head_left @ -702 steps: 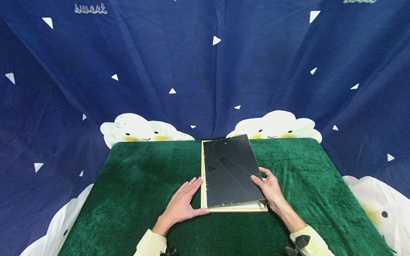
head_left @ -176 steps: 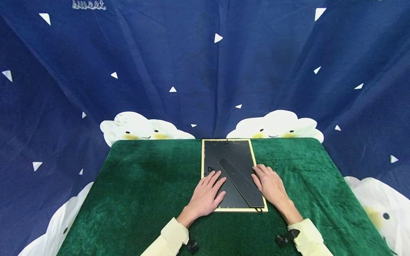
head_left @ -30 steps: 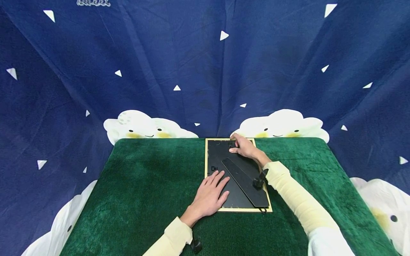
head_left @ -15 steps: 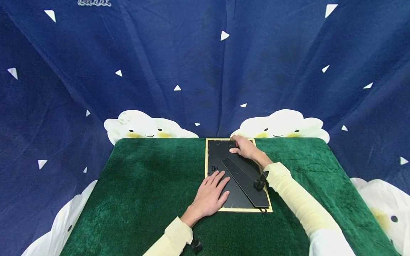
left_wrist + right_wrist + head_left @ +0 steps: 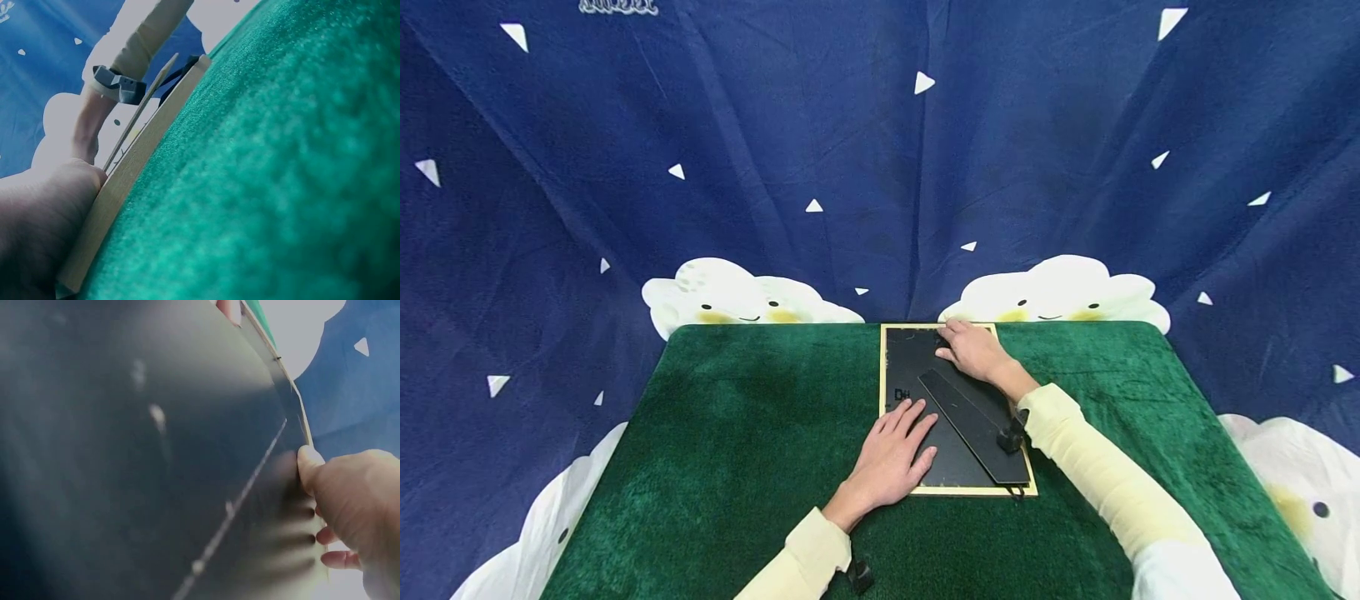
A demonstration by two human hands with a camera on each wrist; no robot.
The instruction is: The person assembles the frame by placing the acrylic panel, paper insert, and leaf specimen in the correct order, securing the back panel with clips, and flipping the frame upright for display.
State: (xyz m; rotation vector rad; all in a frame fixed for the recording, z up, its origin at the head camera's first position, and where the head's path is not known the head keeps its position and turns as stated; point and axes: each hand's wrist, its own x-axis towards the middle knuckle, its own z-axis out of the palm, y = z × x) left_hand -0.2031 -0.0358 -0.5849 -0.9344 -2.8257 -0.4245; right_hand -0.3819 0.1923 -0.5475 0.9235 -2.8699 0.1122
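Note:
A picture frame point(image 5: 883, 367) with a pale wooden rim lies face down on the green cloth, its black backing board point(image 5: 910, 354) inside the rim. The black easel leg point(image 5: 973, 433) slants across the board, its free lower end raised in the left wrist view. My left hand point(image 5: 887, 462) rests with spread fingers on the board's lower left part. At the far end, my right hand point(image 5: 977, 350) touches the board near the top rim and covers most of the hanger there. Its thumb point(image 5: 309, 465) and fingertips meet the dark board in the right wrist view.
Green plush cloth point(image 5: 760, 417) covers the table around the frame. A blue curtain point(image 5: 790, 167) with white clouds and triangles hangs directly behind the table's far edge. A small black cord loop point(image 5: 1015, 493) pokes out at the frame's near right corner.
The backing, tilted in my right hand at first, now lies within the rim. My right hand has gone from the right side to the top; its fingers have just straightened. The left stays put.

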